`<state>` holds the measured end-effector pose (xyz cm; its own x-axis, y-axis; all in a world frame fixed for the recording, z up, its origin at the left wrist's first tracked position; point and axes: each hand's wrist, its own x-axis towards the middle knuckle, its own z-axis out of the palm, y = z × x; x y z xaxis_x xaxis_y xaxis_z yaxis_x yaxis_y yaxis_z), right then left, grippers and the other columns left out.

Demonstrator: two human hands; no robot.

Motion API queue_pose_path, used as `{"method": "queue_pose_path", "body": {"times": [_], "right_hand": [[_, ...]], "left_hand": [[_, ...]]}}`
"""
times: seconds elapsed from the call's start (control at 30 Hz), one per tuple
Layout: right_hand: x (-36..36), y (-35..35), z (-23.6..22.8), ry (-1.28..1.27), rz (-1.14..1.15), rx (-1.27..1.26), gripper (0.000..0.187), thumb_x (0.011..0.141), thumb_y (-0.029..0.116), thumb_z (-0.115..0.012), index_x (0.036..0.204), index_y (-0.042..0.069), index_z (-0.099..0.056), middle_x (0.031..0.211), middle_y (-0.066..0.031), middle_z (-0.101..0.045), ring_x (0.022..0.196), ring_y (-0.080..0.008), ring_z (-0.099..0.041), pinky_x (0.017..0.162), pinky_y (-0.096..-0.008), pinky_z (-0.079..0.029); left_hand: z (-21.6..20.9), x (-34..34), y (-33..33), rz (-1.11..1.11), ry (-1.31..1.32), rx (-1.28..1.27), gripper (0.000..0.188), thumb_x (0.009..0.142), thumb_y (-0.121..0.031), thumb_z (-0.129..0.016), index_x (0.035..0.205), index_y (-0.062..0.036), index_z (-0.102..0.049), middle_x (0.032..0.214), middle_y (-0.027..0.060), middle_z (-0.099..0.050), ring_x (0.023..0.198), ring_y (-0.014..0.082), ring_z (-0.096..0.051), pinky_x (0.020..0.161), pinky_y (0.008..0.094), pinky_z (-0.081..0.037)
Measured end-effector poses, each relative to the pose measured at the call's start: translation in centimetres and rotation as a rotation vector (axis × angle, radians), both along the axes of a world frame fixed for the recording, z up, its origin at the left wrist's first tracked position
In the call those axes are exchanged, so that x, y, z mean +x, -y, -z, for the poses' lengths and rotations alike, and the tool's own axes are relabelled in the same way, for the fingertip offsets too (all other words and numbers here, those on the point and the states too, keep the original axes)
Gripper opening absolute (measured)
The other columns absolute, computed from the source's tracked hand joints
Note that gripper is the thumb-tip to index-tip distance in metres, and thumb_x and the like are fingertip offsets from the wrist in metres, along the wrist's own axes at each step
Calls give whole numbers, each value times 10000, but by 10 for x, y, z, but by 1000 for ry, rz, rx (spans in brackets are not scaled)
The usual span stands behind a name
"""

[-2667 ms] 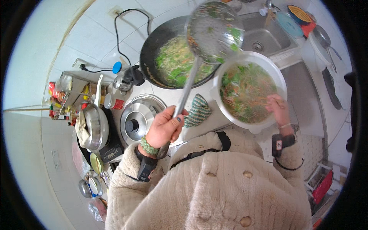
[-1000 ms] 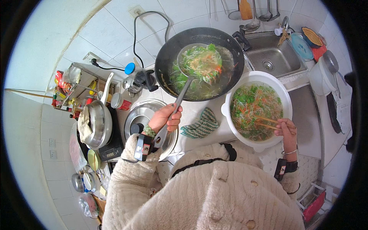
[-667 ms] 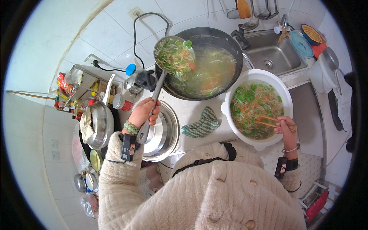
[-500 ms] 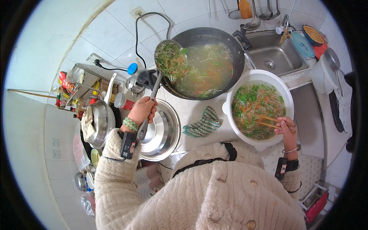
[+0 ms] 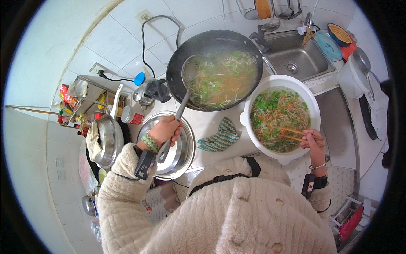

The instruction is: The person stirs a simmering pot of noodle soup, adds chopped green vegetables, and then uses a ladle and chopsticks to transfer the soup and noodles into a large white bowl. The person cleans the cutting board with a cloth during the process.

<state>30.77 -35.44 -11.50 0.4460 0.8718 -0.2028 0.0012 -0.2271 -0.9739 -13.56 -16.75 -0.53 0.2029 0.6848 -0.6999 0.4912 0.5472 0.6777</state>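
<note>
My left hand (image 5: 165, 131) is closed round the grey handle of a skimmer ladle (image 5: 183, 105), whose round head lies in the dark wok (image 5: 174, 70) among broth and shredded vegetables (image 5: 228, 80). Faint steam hazes the broth, and the bowl of the skimmer is partly sunk. My right hand (image 5: 314, 140) grips a pair of wooden chopsticks (image 5: 292, 132). Their tips rest in the shredded greens and carrots (image 5: 277, 114) that fill a white plastic basin (image 5: 247, 111) right of the wok.
A steel sink (image 5: 298, 55) is at the back right. Between wok and me lie a green-and-white cloth (image 5: 220, 136) and a stacked steel lid and basin (image 5: 191, 156). Leftward stand a steel pan (image 5: 111, 146), a red-labelled jar (image 5: 132, 115) and a crowded rack (image 5: 80, 101). Ladles (image 5: 271, 23) hang behind.
The skimmer, heaped with vegetables above the wok's left edge before, has moved right and down into the broth. My right hand stays at the basin with the chopsticks. The whole view has shifted slightly.
</note>
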Motion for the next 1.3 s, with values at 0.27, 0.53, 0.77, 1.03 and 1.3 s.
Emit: {"method": "queue_pose_path", "body": {"times": [0.27,0.53,0.77,1.03,1.3], "right_hand": [[0,2,-2,-31,-7,2,212,928,202,-533,1021,28,-612,803,-35,-611,626,-104,-609,573,-221,-498],[-2,-1,-8,-38,6,27,219,934,202,-530,1021,18,-611,796,-43,-611,618,-99,-608,568,-209,-501],[1,-4,-15,-27,2,80,202,935,179,-531,1019,15,-615,824,-53,-613,648,-104,-612,570,-205,-503],[-9,-15,-5,-100,34,113,206,944,170,-510,1083,49,-600,916,-56,-608,696,-99,-612,611,-214,-525],[2,-23,28,-41,61,-82,190,932,173,-521,1065,67,-606,858,-29,-613,616,-95,-611,541,-214,-497]], "left_hand": [[13,37,12,28,212,-98,131,922,-149,-398,930,-33,-460,660,1,-429,468,96,-420,377,260,-375],[47,56,16,-207,854,-473,208,995,-238,-364,971,-49,-447,673,-15,-383,475,64,-351,376,226,-327],[60,63,28,-208,1051,-419,240,984,-281,-415,1008,-47,-457,677,-35,-370,456,41,-345,355,194,-322],[36,52,34,-183,985,-258,219,972,-264,-435,993,-47,-456,663,-16,-391,428,53,-347,341,208,-324],[12,53,43,-200,972,-158,266,982,-282,-429,1024,-19,-441,666,-12,-385,419,42,-346,329,191,-323]]}}
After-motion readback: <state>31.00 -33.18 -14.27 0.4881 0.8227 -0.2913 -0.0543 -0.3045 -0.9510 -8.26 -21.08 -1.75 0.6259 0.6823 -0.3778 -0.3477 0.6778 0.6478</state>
